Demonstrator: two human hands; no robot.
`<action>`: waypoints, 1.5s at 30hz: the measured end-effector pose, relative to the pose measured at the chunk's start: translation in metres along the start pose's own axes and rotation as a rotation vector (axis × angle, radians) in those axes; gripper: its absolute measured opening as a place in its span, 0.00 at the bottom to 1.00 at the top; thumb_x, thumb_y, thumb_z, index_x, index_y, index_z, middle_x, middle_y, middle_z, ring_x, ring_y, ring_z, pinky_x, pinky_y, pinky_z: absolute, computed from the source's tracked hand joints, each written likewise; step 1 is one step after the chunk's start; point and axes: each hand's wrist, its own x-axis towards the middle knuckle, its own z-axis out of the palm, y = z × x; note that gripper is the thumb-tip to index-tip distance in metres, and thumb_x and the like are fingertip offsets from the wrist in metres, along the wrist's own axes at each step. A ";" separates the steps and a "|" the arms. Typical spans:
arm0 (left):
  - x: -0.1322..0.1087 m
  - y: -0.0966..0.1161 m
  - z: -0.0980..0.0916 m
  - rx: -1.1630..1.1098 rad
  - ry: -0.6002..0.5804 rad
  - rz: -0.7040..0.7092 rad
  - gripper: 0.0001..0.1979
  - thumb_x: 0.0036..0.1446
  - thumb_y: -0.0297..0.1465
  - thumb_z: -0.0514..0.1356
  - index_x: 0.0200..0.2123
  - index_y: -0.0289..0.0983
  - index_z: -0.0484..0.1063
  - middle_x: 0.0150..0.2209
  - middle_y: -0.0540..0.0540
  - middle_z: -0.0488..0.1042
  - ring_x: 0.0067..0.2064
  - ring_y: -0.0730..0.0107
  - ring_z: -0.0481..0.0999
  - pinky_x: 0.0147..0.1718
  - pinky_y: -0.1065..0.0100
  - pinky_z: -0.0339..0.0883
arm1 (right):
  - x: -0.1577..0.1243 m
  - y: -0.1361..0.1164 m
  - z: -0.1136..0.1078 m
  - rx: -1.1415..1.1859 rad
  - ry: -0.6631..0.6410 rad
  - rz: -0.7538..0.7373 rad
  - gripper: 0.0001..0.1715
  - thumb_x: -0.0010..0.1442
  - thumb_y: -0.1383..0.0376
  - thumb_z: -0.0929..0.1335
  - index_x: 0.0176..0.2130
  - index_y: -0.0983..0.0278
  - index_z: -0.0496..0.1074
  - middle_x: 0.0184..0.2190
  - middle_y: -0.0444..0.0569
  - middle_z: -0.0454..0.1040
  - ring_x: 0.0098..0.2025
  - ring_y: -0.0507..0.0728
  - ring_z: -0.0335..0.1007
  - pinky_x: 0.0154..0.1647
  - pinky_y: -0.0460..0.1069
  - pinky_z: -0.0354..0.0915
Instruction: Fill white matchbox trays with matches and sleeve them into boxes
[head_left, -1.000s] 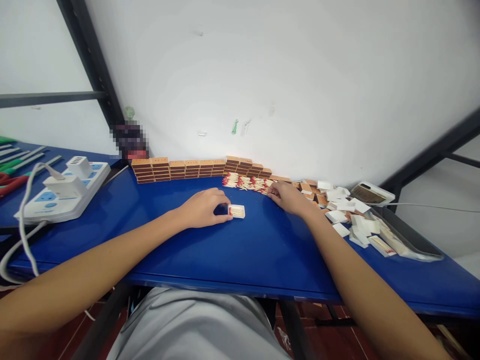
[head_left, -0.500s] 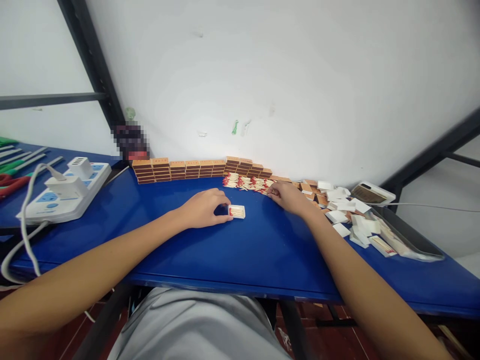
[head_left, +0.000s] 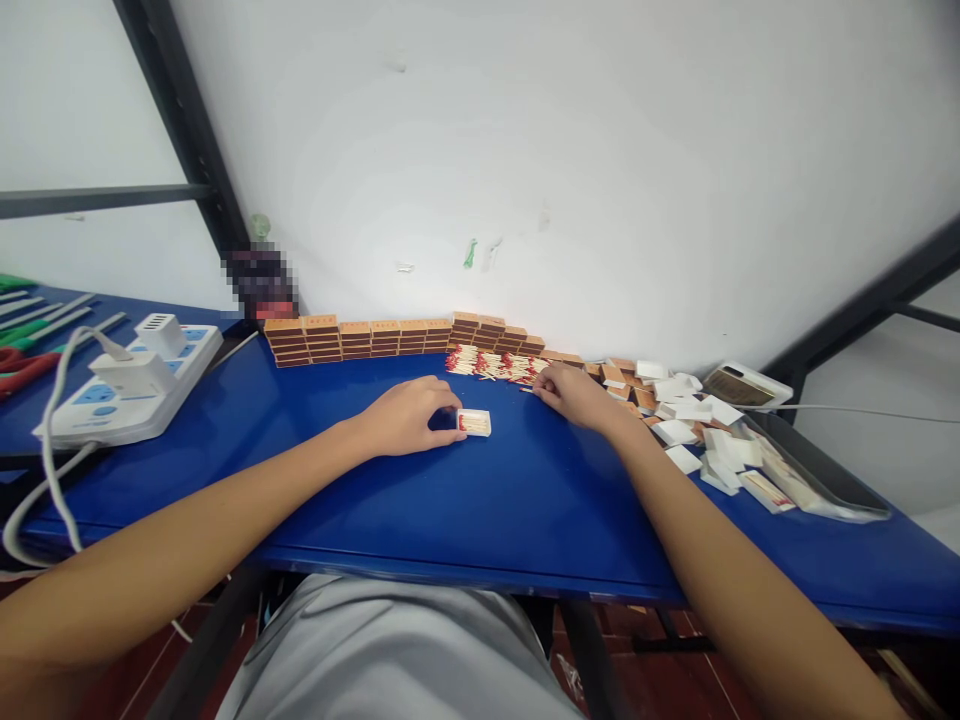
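Near the middle of the blue table, my left hand grips the left end of a small white matchbox tray between thumb and fingers. Red-tipped matches lie in this tray. My right hand is at the right end of a loose match pile, its fingers pinched together on a match whose end sticks out to the left. Behind the pile, brown matchboxes are stacked in a long row against the wall.
On the right are a heap of white trays and brown sleeves, a phone, a dark container and a plastic bag. A power strip with cables and scissors stand on the left.
A match end now shows at my right fingertips, just in front of the pile. My left hand and the tray have hardly moved.
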 end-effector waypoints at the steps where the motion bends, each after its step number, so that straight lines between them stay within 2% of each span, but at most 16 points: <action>1: 0.000 0.000 0.000 0.002 0.002 0.002 0.16 0.66 0.43 0.65 0.48 0.38 0.79 0.44 0.42 0.80 0.46 0.57 0.76 0.44 0.60 0.67 | 0.000 -0.002 -0.001 0.009 0.000 -0.002 0.08 0.64 0.71 0.66 0.36 0.64 0.75 0.35 0.52 0.76 0.35 0.57 0.70 0.37 0.49 0.61; 5: 0.000 0.000 0.001 -0.009 0.013 0.003 0.15 0.66 0.43 0.66 0.48 0.38 0.79 0.44 0.42 0.80 0.47 0.56 0.77 0.45 0.60 0.68 | -0.003 -0.023 -0.005 0.065 0.024 -0.058 0.07 0.66 0.70 0.65 0.38 0.64 0.74 0.37 0.53 0.75 0.37 0.58 0.69 0.39 0.49 0.62; 10: 0.000 -0.002 0.003 -0.009 0.025 0.002 0.15 0.66 0.42 0.66 0.48 0.38 0.80 0.43 0.43 0.79 0.46 0.57 0.77 0.44 0.59 0.68 | -0.011 -0.073 -0.009 0.154 0.078 -0.204 0.07 0.70 0.66 0.65 0.40 0.62 0.72 0.38 0.51 0.74 0.38 0.57 0.69 0.39 0.50 0.62; 14: 0.000 -0.005 0.004 0.002 0.028 0.012 0.16 0.66 0.43 0.65 0.49 0.38 0.79 0.44 0.43 0.80 0.46 0.57 0.77 0.45 0.59 0.69 | -0.017 -0.102 -0.006 0.117 0.053 -0.276 0.06 0.71 0.67 0.65 0.42 0.61 0.72 0.40 0.51 0.73 0.37 0.57 0.69 0.38 0.50 0.62; 24: 0.001 -0.003 0.004 0.015 0.028 0.014 0.16 0.67 0.43 0.65 0.47 0.37 0.79 0.43 0.43 0.80 0.47 0.57 0.77 0.46 0.59 0.69 | -0.021 -0.118 -0.001 0.003 -0.007 -0.286 0.05 0.72 0.68 0.66 0.42 0.61 0.72 0.42 0.52 0.75 0.37 0.57 0.71 0.38 0.50 0.62; 29: 0.001 -0.002 0.003 0.001 0.022 0.001 0.16 0.66 0.42 0.66 0.48 0.37 0.79 0.43 0.43 0.79 0.46 0.57 0.77 0.45 0.59 0.68 | -0.016 -0.102 -0.007 0.065 0.025 -0.247 0.06 0.70 0.69 0.66 0.41 0.61 0.73 0.41 0.51 0.75 0.38 0.57 0.71 0.39 0.50 0.63; 34: 0.000 -0.002 0.001 0.000 0.013 0.002 0.15 0.66 0.43 0.65 0.47 0.38 0.80 0.43 0.43 0.79 0.46 0.57 0.76 0.44 0.60 0.67 | -0.007 -0.047 -0.010 -0.056 0.096 -0.054 0.07 0.67 0.71 0.67 0.40 0.64 0.76 0.40 0.55 0.76 0.40 0.59 0.72 0.41 0.50 0.62; 38: 0.000 -0.001 0.001 -0.009 -0.008 -0.012 0.16 0.67 0.43 0.65 0.48 0.38 0.80 0.44 0.43 0.79 0.47 0.57 0.76 0.44 0.60 0.67 | -0.003 -0.009 -0.007 -0.076 0.092 0.055 0.08 0.65 0.72 0.67 0.38 0.65 0.78 0.39 0.55 0.77 0.39 0.59 0.73 0.41 0.50 0.62; 41: 0.000 -0.001 0.001 -0.011 -0.007 -0.015 0.16 0.67 0.43 0.65 0.48 0.38 0.80 0.44 0.43 0.79 0.47 0.57 0.76 0.44 0.60 0.67 | -0.001 0.002 -0.003 -0.061 0.078 0.063 0.08 0.63 0.73 0.68 0.37 0.65 0.78 0.39 0.54 0.78 0.40 0.59 0.73 0.41 0.49 0.62; 45: 0.000 0.000 0.000 -0.013 -0.012 -0.019 0.16 0.67 0.43 0.65 0.49 0.38 0.80 0.44 0.43 0.79 0.47 0.57 0.76 0.43 0.60 0.66 | 0.002 0.003 0.002 -0.039 0.068 0.066 0.08 0.63 0.74 0.67 0.36 0.65 0.77 0.38 0.54 0.79 0.37 0.58 0.72 0.39 0.49 0.62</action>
